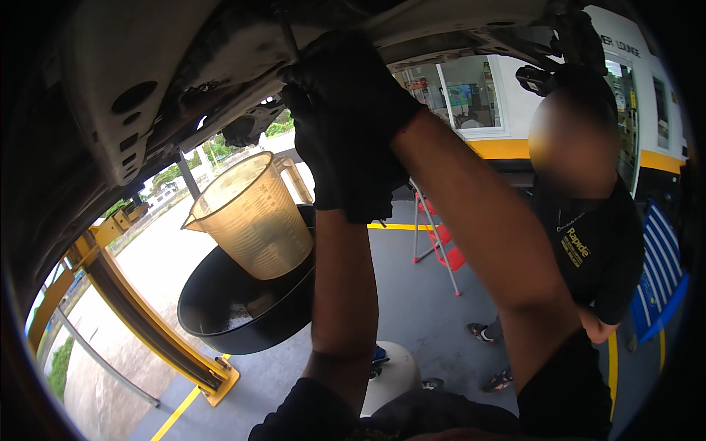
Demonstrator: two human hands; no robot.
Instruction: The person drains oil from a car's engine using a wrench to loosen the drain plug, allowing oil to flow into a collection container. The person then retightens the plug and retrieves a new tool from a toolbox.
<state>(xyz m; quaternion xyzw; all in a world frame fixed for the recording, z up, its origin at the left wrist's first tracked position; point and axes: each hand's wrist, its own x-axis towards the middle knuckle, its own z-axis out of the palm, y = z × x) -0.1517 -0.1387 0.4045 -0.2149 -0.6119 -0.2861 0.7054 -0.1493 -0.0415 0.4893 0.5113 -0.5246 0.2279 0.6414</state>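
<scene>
"Where's the rod [289, 34]?"
"Beneath the vehicle [95, 81], its lower end at the right hand [349, 84]; the left hand [318, 158] is just below."
"And the grip?"
"The hands overlap; one cannot tell whether either pinches it."

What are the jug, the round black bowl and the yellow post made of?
Jug: looks like cloudy plastic, since light glows through its ribbed wall. Black bowl: plastic or painted metal; its smooth, slightly shiny side leaves it open. Yellow post: probably painted metal, from its smooth coat and flat foot plate.
</scene>
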